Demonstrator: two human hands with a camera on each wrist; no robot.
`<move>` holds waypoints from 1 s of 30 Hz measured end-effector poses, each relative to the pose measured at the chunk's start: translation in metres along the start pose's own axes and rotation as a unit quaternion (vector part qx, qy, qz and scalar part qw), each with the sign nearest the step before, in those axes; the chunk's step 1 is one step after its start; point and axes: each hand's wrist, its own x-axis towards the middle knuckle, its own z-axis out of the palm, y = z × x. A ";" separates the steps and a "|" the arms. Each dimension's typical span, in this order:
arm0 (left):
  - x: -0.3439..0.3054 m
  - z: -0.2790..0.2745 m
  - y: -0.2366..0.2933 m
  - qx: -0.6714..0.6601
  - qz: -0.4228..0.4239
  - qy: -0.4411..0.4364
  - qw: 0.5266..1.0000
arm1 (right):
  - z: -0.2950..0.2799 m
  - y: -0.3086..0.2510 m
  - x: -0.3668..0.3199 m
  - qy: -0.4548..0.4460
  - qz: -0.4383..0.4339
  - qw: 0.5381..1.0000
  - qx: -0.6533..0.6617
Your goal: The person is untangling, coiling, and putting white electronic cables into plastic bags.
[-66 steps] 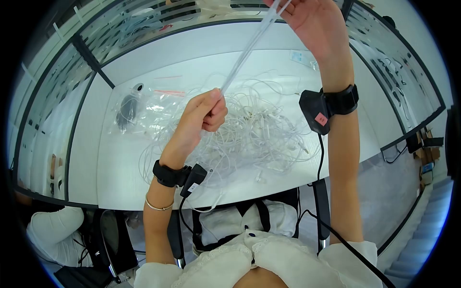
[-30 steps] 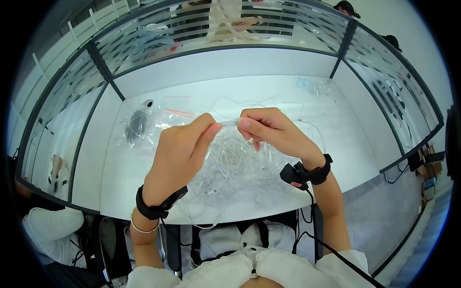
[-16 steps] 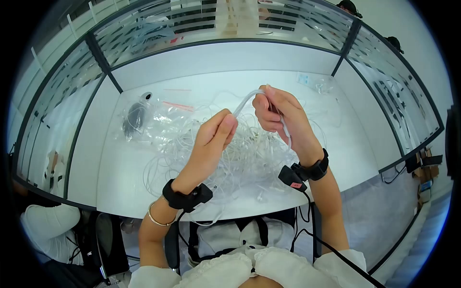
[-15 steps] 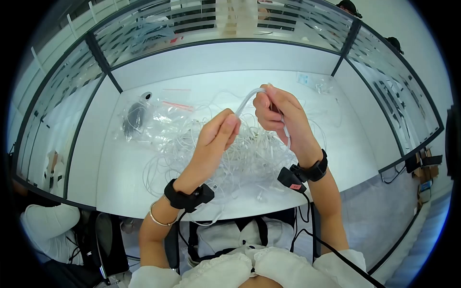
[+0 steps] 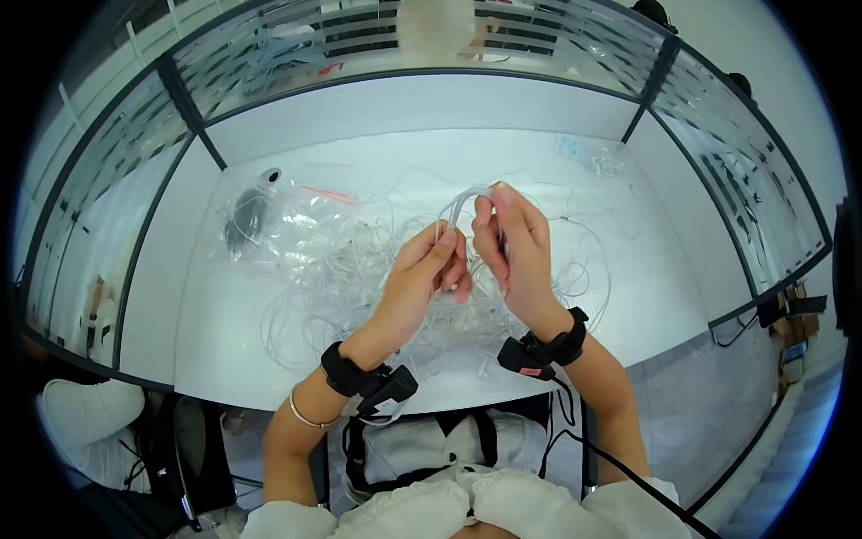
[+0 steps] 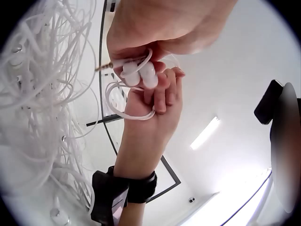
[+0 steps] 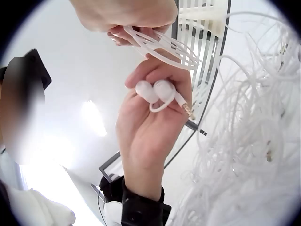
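Observation:
A pair of white wired earphones (image 7: 163,89) is held between both hands above the table. My left hand (image 5: 415,280) grips the earbud end, with both buds and the gold-tipped plug (image 7: 187,111) showing at its palm in the right wrist view. My right hand (image 5: 528,265) pinches the other end of the folded cord (image 5: 469,194), which arches between the hands. Several cord loops hang from its fingers in the right wrist view. Below the hands lies a large tangled heap of white earphones (image 5: 346,265).
A clear plastic bag (image 5: 301,220) with a red strip and a dark grey item (image 5: 242,223) lie at the left of the table. A small clear packet (image 5: 593,154) is at the back right. Low partition panels (image 5: 431,108) enclose the table's back and sides.
From a long stretch with my right hand raised high, the cord has been folded into short loops. Both hands have come close together, the left moving rightward over the last half second.

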 end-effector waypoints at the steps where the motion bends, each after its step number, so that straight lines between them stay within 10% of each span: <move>1: -0.001 -0.004 0.002 0.003 -0.017 0.004 1.000 | 0.002 0.004 -0.001 -0.006 -0.015 1.000 -0.008; 30: -0.010 -0.014 0.005 0.121 -0.086 -0.080 0.986 | 0.002 0.024 -0.004 -0.080 -0.148 0.949 -0.266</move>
